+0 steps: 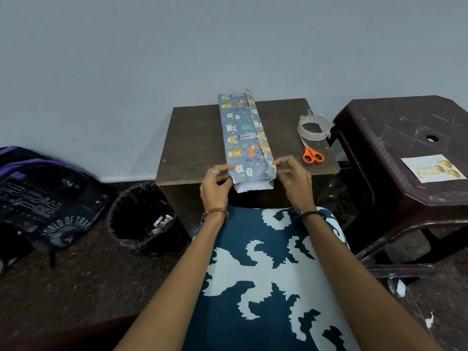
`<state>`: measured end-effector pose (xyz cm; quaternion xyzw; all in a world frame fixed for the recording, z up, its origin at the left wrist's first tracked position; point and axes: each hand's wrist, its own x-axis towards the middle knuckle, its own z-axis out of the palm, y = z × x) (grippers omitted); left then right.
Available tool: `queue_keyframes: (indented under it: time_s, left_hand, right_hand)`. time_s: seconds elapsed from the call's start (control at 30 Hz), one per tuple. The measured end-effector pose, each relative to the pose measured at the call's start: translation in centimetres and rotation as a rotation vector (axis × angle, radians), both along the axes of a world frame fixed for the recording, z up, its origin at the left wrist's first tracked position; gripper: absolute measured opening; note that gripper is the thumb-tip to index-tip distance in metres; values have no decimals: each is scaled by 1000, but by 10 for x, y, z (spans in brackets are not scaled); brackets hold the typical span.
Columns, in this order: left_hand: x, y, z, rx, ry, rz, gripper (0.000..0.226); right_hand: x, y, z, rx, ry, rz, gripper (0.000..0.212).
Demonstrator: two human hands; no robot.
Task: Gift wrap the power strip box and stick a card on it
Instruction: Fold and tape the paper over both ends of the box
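— Power strip box [245, 138], where is it lying?

— Lengthwise on the small brown desk [197, 138], wrapped in grey-blue gift paper printed with bears and other little animals. Its far end reaches the wall side of the desk; its near end hangs just over the front edge, where the paper stands open as a tube with its white inside [253, 185] showing.

— And the hands?

— Both are at that near end. The left hand [215, 188] is at the left corner, fingers [222, 169] curled with thumb and forefinger pinching the paper's edge. The right hand [293, 181] is at the right corner, its fingers [279, 162] curled too, fingertips pinching the paper beside the overlapping seam that runs along the top right of the parcel.

— What else sits on the desk?

— A roll of clear tape [314, 127] to the right of the box, and orange-handled scissors [312, 154] just in front of it, blades pointing under the roll.

— The card?

— It lies flat on the dark plastic stool [395, 127] to the right, well apart from the box: a pale greeting card [433, 168] with gold balloons on it.

— Anything on the floor?

— A black bin [141, 216] lined with a bag stands left of the desk, with a dark backpack [43, 198] further left. A blue-and-white patterned cloth [266, 274] covers the person's lap.
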<state>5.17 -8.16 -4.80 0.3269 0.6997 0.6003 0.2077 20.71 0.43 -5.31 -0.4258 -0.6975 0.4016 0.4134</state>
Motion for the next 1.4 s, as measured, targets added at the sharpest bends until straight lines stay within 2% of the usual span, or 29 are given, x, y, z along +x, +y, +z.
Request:
queue_keyframes:
  time_s: [0.2,0.33,0.63,0.83,0.97,1.1,1.23,1.4]
  left_hand:
    - [-1,4,0,-23,40,31,39]
    - [-6,7,-5,0,29,14,51]
    - [-6,11,-8,-4,62,30,46]
    - [-3,10,-5,7,-8,-4,39]
    - [0,10,-3,-7,51,-93,42]
    - [3,9,-2,-35,108,-60,35]
    - [3,7,-2,-16,112,-39,31]
    - [5,4,-1,-7,99,-13,31]
  right_hand:
    - [1,2,-1,47,-59,2,26]
    - [-2,1,0,88,-87,-3,14]
    - [-5,1,-1,121,-91,-10,14]
    - [-5,-2,-1,31,-116,36,36]
    - [-10,-9,-3,96,-263,36,52]
    - [-14,-12,-3,222,-301,-41,37]
    - [-11,-11,-4,221,-249,-27,21]
    - [-9,-15,-4,235,-265,-20,28]
